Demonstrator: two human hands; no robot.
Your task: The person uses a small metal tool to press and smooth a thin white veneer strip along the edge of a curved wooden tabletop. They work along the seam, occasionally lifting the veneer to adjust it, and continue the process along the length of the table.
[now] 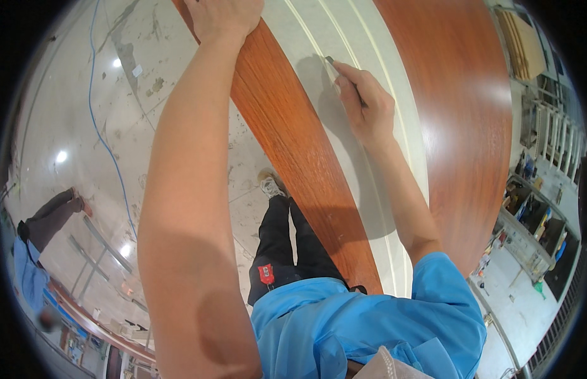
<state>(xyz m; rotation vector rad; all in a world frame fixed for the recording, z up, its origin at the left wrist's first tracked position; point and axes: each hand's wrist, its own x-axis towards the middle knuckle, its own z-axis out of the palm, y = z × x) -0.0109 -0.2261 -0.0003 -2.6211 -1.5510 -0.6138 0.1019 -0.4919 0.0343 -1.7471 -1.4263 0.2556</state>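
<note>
A long reddish-brown wood-grain strip (pixel 299 145) runs diagonally in front of me. My left hand (pixel 225 18) rests at its far end; most of the fingers are cut off by the upper edge of the picture. Beside the strip lies a pale grey surface (pixel 287 35) with several narrow cream lines along its length. Over this surface my right hand (pixel 369 101) is closed around a slim tool with a dark tip (pixel 330 60). That tip is at or just above one of the lines; whether it touches cannot be told. The tool's kind is not clear.
A wide glossy reddish-brown board (pixel 464 126) lies to the right. Beyond it stand stacked tan panels (pixel 521 47) and a rack of tools (pixel 540 227). A blue cable (pixel 94 107) crosses the scuffed floor on the left. Another person's legs (pixel 50 215) show at far left.
</note>
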